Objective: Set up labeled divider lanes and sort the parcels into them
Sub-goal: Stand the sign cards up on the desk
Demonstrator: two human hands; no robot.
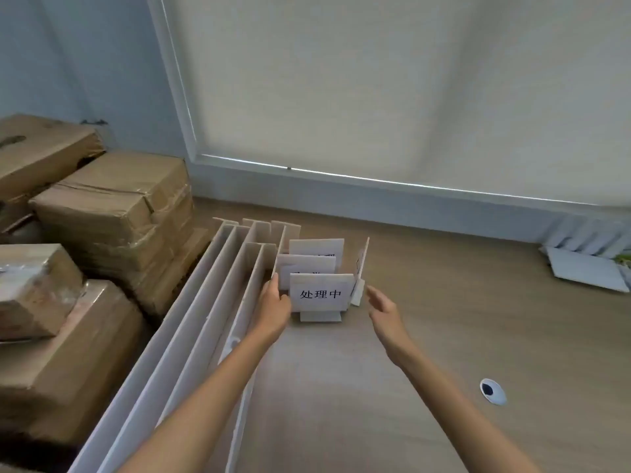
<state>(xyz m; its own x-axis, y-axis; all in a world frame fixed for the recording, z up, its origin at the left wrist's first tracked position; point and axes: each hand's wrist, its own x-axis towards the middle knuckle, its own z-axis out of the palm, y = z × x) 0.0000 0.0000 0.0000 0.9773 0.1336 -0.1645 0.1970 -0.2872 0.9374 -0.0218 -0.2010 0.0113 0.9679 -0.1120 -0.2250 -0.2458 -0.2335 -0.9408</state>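
Head view: the setup step is judged to be in hand, since no lanes are laid out yet. The nearest label card (321, 293), printed 处理中, stands on the floor (444, 302) and is pinched at its left edge by the left hand (273, 302), fingers curled round it. The right hand (384, 307) is held just beside its right edge, fingers straight and apart, touching nothing. Long divider boards (191, 319) are bunched on edge to the left, with the parcels (112, 206) stacked at far left. Next, the card must be gripped on both sides and lifted clear without the 2 other cards (307, 264) behind it being knocked.
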